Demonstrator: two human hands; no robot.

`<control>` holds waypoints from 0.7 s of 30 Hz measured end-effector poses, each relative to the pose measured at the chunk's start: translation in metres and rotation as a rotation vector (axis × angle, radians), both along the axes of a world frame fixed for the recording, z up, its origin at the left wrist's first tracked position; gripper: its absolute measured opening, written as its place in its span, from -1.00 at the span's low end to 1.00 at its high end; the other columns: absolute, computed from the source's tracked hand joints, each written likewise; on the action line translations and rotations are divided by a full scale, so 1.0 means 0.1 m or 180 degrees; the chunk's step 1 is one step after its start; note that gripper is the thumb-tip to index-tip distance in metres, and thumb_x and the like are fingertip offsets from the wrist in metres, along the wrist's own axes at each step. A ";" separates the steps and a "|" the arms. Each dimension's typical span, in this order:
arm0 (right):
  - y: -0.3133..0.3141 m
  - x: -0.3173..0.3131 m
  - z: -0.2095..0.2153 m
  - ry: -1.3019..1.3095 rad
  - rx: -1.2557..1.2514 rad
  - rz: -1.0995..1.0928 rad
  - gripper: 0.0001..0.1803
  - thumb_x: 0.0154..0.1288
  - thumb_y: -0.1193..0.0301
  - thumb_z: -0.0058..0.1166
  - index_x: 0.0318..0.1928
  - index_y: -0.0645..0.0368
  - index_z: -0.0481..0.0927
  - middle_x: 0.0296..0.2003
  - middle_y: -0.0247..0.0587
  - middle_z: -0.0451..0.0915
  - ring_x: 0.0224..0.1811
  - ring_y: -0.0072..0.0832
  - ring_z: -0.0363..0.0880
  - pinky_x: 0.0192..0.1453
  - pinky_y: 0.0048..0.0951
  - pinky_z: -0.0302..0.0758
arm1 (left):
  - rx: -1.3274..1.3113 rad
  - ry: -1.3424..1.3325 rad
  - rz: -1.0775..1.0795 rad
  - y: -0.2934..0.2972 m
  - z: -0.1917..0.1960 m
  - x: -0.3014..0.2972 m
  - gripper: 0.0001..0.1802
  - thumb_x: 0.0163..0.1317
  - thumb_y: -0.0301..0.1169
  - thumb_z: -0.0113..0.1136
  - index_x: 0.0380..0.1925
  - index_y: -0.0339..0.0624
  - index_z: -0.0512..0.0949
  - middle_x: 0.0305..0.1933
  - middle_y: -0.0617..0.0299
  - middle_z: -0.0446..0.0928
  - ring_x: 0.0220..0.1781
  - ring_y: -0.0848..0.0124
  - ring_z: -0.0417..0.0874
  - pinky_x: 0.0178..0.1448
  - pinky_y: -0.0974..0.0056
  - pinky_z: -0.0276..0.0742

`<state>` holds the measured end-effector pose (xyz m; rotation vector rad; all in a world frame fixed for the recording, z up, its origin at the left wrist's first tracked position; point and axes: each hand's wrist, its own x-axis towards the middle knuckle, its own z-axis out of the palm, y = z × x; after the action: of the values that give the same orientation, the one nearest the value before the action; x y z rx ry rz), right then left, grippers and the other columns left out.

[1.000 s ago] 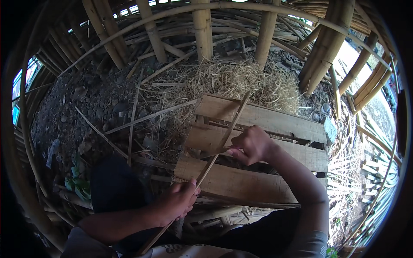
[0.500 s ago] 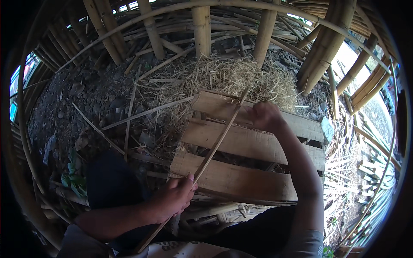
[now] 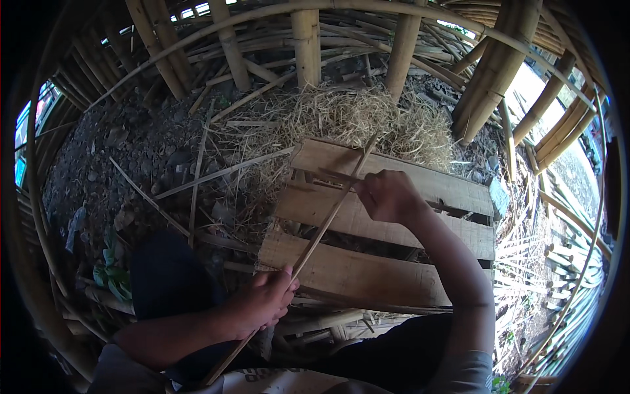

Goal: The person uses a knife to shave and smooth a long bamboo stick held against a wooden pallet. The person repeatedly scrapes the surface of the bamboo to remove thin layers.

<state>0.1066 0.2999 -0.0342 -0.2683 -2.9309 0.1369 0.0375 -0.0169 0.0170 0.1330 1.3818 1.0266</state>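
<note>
A long, thin bamboo strip (image 3: 326, 222) runs slantwise from my lap up across a low slatted wooden bench (image 3: 367, 266). My left hand (image 3: 264, 303) is wrapped round its lower part, just off the bench's near left corner. From my closed right hand (image 3: 388, 196) a knife (image 3: 337, 175) sticks out to the left, its narrow brownish blade lying across the strip's upper part. The fingers hide the knife's handle. The strip's far end rests over the bench's back slat.
A heap of pale shavings (image 3: 357, 115) lies behind the bench. Upright bamboo posts (image 3: 306, 49) stand beyond it. Loose strips (image 3: 226, 172) lie on the dark ground to the left, near a small green plant (image 3: 113, 274). Many cut bamboo lengths (image 3: 564, 262) are at the right.
My right hand has come nearer along the strip, down and a little left, and the knife blade now shows clearly. My left hand stays almost where it was, gripping the strip.
</note>
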 end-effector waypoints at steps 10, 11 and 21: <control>0.54 0.10 -0.23 0.0339 0.0411 -0.0875 -0.65 0.44 0.24 -0.01 -0.41 0.18 0.65 -0.53 0.03 0.63 -0.43 0.02 0.66 -0.31 -0.05 0.62 | 0.0062 -0.0046 -0.0051 0.03 0.01 -0.02 -0.57 0.60 0.05 -0.32 -0.31 0.00 0.30 -0.66 0.48 0.13 -0.74 0.64 0.10 -0.66 0.45 0.10; 0.34 0.11 -0.11 0.0297 0.0151 -0.0461 -0.66 0.43 0.25 0.01 -0.42 0.20 0.64 -0.55 0.05 0.63 -0.44 0.03 0.66 -0.32 -0.05 0.62 | 0.0038 -0.0110 -0.0033 0.01 -0.01 -0.03 -0.57 0.60 0.05 -0.32 -0.31 0.00 0.30 -0.66 0.48 0.13 -0.75 0.64 0.09 -0.66 0.45 0.10; -0.28 0.20 -0.06 0.1067 -0.0046 0.0752 -0.66 0.40 0.30 0.09 -0.53 0.18 0.51 -0.68 0.02 0.49 -0.62 -0.02 0.54 -0.48 -0.07 0.50 | 0.0098 0.0307 -0.0046 0.04 -0.06 0.01 -0.51 0.60 0.05 -0.29 -0.27 -0.13 0.35 -0.67 0.44 0.20 -0.76 0.63 0.16 -0.69 0.46 0.16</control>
<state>0.1263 0.2714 -0.0398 0.0932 -2.6173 0.2144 0.0384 -0.0127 0.0106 0.2175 1.4507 1.0409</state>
